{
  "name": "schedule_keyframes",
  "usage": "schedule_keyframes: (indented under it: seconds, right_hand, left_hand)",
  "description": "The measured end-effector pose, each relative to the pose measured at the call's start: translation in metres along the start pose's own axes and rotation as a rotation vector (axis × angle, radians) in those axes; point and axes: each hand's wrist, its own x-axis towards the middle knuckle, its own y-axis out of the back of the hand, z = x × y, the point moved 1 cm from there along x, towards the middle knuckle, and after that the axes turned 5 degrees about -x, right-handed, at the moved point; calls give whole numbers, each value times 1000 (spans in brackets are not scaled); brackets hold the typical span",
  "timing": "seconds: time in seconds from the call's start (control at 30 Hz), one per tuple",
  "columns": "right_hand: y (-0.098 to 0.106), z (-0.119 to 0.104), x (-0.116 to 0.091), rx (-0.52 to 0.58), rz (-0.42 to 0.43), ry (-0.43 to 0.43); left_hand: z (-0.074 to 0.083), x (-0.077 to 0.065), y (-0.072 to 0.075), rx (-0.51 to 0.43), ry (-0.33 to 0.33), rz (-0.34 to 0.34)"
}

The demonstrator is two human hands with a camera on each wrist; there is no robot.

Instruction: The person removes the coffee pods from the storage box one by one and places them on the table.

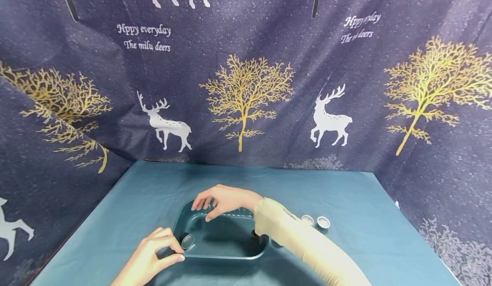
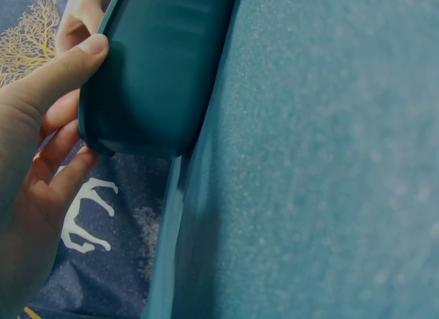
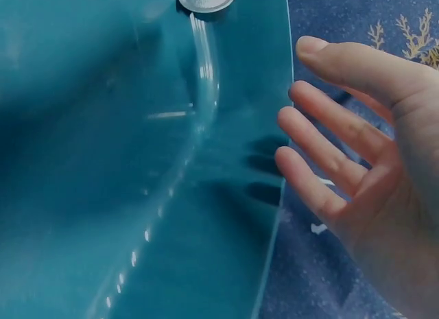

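Note:
A dark green rectangular tray [image 1: 221, 257] lies on the table in the head view. At its front left corner my left hand [image 1: 153, 252] pinches the rim; the left wrist view shows the thumb [image 2: 86, 53] on the rim and fingers along the outer side. My right hand [image 1: 223, 200] hovers over the tray's back left part, fingers loosely bent, holding nothing. Inside the tray, by the left hand, sits a small round dark container with a silver face [image 1: 187, 241]. A dark object [image 1: 258, 235] at the tray's right end is partly hidden by the sleeve.
Right of the tray, beyond the sleeve [image 1: 303, 239], stand two silver-topped round containers [image 1: 323, 223]. Another dark round piece [image 1: 276, 244] shows just outside the tray's right edge. A blue-green cloth [image 1: 365, 234] covers the table, and a dark printed curtain [image 1: 269, 38] hangs behind it.

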Motion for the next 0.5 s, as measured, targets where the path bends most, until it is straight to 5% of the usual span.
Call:
schedule_keyframes:
  seconds: [0.5]
  right_hand:
    - [-36, 7, 27, 54, -36, 11]
  left_hand:
    - [-1, 1, 1, -12, -56, 3]
